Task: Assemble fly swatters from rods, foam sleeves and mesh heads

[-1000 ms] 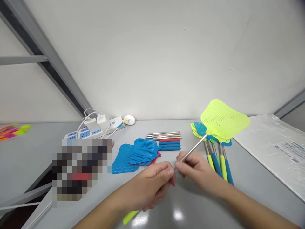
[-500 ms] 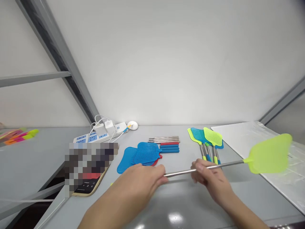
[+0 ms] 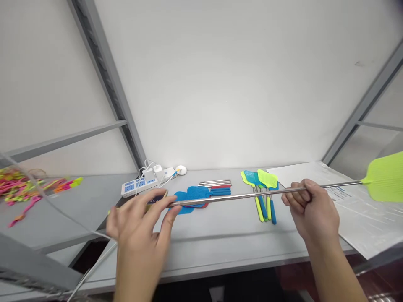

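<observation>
A yellow-green fly swatter (image 3: pixel 385 178) on a long metal telescopic rod (image 3: pixel 239 197) is held level above the desk. My left hand (image 3: pixel 138 230) pinches the rod's left end between thumb and fingers; a small yellow-green bit shows past its far side, and the handle is mostly hidden. My right hand (image 3: pixel 315 212) has its fingers closed round the rod nearer the swatter head. Below the rod lie blue swatter heads (image 3: pixel 198 193), blue handle grips (image 3: pixel 221 191) and bare metal rods (image 3: pixel 214 183). Several assembled fly swatters (image 3: pixel 264 193) rest right of them.
At the back left a white power strip (image 3: pixel 140 184) carries plugged chargers and cables. A phone, mostly hidden, lies behind my left hand. Colourful plastic pieces (image 3: pixel 34 184) lie on the left shelf. White sheeting (image 3: pixel 346 205) covers the right side. Grey metal posts (image 3: pixel 116 88) frame the desk.
My hands have moved farther apart, and the rod between them shows much longer. The swatter head has shifted right, partly out of view. The camera view has shifted, with more of the left shelf showing.
</observation>
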`<state>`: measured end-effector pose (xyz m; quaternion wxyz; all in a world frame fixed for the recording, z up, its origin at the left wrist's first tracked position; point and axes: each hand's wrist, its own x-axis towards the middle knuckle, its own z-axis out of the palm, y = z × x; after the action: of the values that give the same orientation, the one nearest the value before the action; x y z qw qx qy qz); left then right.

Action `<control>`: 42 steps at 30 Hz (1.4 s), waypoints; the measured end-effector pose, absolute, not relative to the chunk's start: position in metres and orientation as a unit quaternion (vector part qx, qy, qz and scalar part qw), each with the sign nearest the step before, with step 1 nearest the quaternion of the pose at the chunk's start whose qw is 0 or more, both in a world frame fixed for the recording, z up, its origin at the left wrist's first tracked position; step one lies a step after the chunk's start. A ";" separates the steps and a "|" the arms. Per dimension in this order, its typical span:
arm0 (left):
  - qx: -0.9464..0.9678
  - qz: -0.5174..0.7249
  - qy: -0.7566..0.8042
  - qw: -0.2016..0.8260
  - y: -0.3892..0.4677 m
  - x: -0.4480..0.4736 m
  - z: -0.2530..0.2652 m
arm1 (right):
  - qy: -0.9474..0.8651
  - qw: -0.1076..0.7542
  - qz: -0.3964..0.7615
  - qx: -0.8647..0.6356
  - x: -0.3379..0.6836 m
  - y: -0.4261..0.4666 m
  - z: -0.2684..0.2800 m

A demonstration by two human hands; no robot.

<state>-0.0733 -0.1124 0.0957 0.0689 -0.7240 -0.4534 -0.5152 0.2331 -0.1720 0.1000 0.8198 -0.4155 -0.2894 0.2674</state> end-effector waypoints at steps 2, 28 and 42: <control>-0.541 -0.697 -0.456 0.119 -0.138 -0.059 0.077 | -0.296 0.826 0.252 -0.409 0.220 -0.185 0.098; -0.426 -0.531 -0.355 -0.641 -0.193 0.005 -0.001 | -0.302 0.720 0.390 -0.489 0.160 -0.241 0.001; -0.304 -0.590 -0.393 -0.636 -0.158 -0.030 0.013 | -0.248 0.721 0.398 -0.511 0.179 -0.244 0.001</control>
<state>-0.0301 -0.1579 0.0132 -0.6358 -0.3044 -0.3935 -0.5901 0.1785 -0.2444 0.0007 0.7206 -0.5109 -0.2476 0.3980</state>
